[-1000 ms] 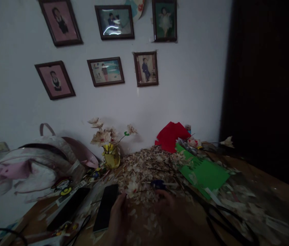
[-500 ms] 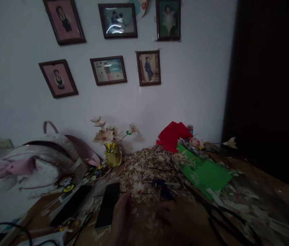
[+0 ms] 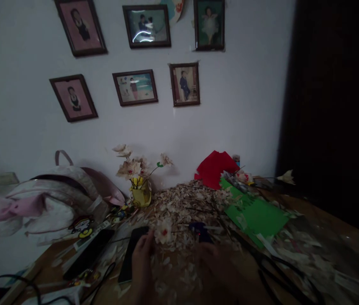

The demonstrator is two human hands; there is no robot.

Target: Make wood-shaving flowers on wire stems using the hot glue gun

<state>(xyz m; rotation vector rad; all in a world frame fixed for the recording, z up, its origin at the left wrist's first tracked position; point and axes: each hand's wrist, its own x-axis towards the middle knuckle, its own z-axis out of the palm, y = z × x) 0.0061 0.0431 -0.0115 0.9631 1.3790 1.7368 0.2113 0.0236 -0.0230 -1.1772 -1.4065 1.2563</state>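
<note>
My left hand (image 3: 143,258) is closed on a cream paper flower (image 3: 163,232) with a red centre, its fingertips at the flower's left side. A thin stem shows to the left of the fingers. In the dim lower middle, my right hand (image 3: 209,256) is wrapped round the handle of a dark blue glue gun (image 3: 199,231), which has a small red light and a nozzle turned left. Loose pale petals (image 3: 182,207) lie heaped behind and under both hands. A dark phone (image 3: 126,262) lies partly behind my left hand.
A yellow vase (image 3: 141,195) of paper flowers stands by the wall, with a pale backpack (image 3: 61,199) left of it. Another dark phone (image 3: 88,254) lies at left. At right are green sheets (image 3: 258,214), red material (image 3: 215,167) and black-handled scissors (image 3: 274,262).
My left hand has moved left and slightly up, and the flower has shifted left with it, its face now turned more toward the camera. My right hand and the glue gun have barely moved.
</note>
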